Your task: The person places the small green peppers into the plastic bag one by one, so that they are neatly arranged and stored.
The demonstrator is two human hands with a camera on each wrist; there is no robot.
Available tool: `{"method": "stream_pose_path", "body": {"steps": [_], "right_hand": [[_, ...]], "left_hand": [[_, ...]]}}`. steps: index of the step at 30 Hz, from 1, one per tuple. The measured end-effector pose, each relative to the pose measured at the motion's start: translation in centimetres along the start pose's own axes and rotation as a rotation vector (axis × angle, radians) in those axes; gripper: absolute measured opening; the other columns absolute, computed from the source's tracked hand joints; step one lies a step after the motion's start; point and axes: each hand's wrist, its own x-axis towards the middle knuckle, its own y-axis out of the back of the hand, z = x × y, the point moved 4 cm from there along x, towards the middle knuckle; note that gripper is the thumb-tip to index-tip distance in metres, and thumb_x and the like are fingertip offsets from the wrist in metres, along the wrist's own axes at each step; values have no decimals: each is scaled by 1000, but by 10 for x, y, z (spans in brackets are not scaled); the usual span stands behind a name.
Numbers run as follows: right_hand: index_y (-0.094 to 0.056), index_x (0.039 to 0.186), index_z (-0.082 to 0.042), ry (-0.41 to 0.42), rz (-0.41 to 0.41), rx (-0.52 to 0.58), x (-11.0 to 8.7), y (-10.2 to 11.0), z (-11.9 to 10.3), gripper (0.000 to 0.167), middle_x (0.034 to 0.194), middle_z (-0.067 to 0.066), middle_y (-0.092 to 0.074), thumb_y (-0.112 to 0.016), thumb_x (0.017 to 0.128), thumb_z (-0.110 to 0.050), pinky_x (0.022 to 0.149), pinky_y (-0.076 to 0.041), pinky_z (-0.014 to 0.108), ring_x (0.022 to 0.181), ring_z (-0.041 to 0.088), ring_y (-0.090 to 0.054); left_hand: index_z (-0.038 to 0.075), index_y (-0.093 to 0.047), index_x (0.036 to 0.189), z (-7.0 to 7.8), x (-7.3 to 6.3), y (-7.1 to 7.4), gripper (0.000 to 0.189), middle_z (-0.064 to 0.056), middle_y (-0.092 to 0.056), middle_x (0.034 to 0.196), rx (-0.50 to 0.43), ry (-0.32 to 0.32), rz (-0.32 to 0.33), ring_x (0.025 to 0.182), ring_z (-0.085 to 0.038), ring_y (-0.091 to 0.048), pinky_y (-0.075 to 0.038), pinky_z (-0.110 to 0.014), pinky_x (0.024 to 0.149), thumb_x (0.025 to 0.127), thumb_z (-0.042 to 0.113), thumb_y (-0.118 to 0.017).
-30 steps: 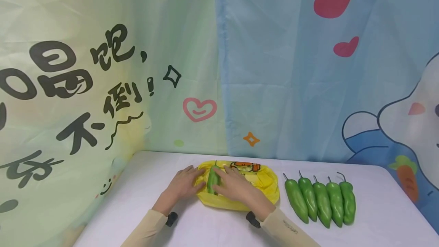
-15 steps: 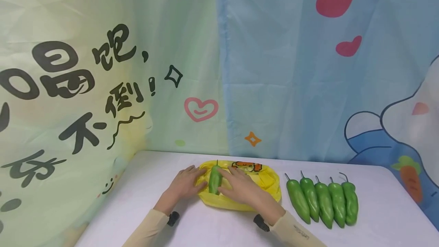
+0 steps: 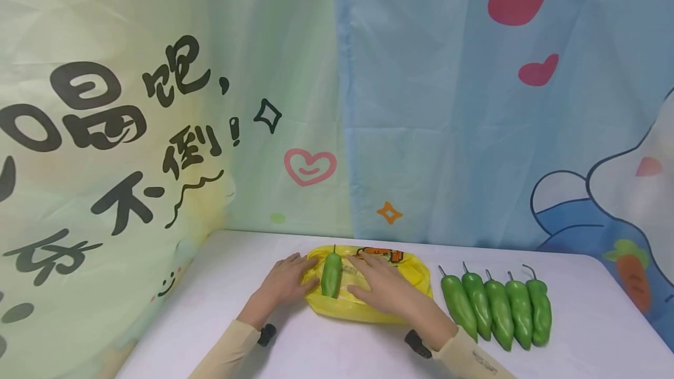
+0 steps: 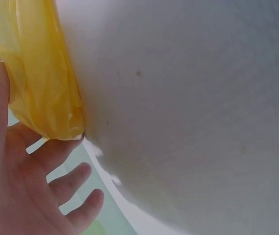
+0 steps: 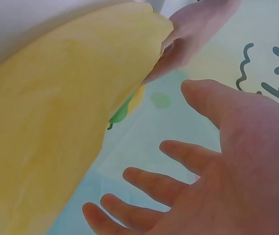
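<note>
A green chili pepper (image 3: 332,275) lies in a spread yellow plastic bag (image 3: 363,313), its stem pointing to the back. My left hand (image 3: 284,279) rests at the bag's left edge, thumb and forefinger over the rim beside the pepper. The left wrist view has this hand's fingers spread and fairly straight against the yellow plastic (image 4: 46,93). Over the right half of the bag is my right hand (image 3: 387,285), fingers extended, apart from the pepper. In the right wrist view its palm (image 5: 237,181) holds nothing, and the bag hides most of the pepper (image 5: 123,111).
Several green chili peppers (image 3: 500,312) lie in a row on the white table (image 3: 584,320), right of the bag. My right forearm passes close by the leftmost one. A printed curtain (image 3: 400,104) hangs behind the table.
My right hand has let go of the pepper and drawn away to the right. The pepper stays in the bag, and my left hand keeps its place at the left edge.
</note>
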Motion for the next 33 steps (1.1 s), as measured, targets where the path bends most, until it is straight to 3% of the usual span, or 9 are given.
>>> {"method": "stream_pose_path", "body": {"steps": [11, 33], "right_hand": [[-38, 156, -18, 7, 21, 51, -17, 5, 11, 65, 160, 23, -35, -62, 99, -40, 118, -26, 69, 147, 51, -30], [-41, 154, -18, 0, 125, 20, -44, 19, 33, 62, 155, 25, -41, -63, 99, -34, 114, -32, 70, 143, 49, -38]], "left_hand": [[17, -54, 145, 2, -1, 0, 55, -10, -55, 149, -1, 5, -8, 144, -39, -42, -36, -57, 117, 99, 47, -55], [17, -55, 144, 2, -3, 1, 55, -13, -56, 147, -3, -1, 8, 143, -39, -43, -37, -58, 117, 98, 47, -55]]}}
